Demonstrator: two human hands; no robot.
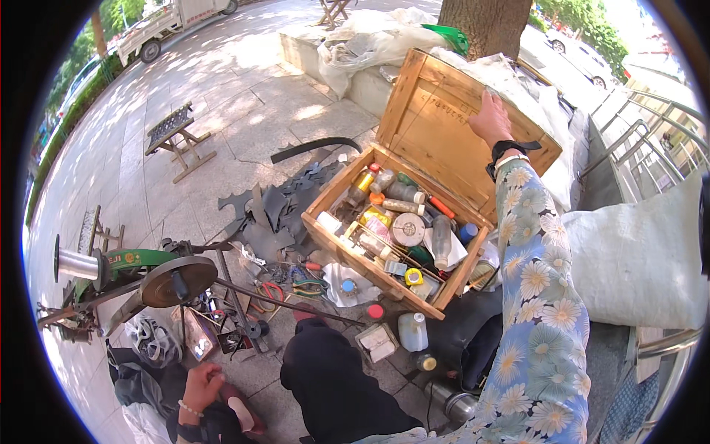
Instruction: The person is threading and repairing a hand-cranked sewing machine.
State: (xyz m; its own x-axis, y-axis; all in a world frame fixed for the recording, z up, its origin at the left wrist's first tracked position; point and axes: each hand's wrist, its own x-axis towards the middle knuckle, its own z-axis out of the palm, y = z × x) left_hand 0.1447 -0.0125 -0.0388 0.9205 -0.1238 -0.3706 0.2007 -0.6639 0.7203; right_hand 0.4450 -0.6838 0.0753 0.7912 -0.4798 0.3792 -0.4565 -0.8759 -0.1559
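Note:
My right hand (489, 118), in a flowered sleeve with a black wrist strap, reaches up and grips the top edge of the open lid (433, 122) of a wooden box (384, 270). The box is crowded with bottles, tubes, a round tin and other small items. My left hand (203, 385), wearing a bead bracelet, is low at the left and closed on a reddish-brown shoe (242, 416) over dark cloth. My dark-trousered knee (325, 385) lies between the two hands.
A hand-cranked stitching machine (177, 280) with a round wheel and a thread spool (78, 264) stands at the left. Black rubber scraps (274, 211), pliers (307, 281) and a plastic bottle (413, 331) lie on the paving. Also here are a small wooden stool (177, 137), a white sack (636, 259) and a tree trunk (488, 26).

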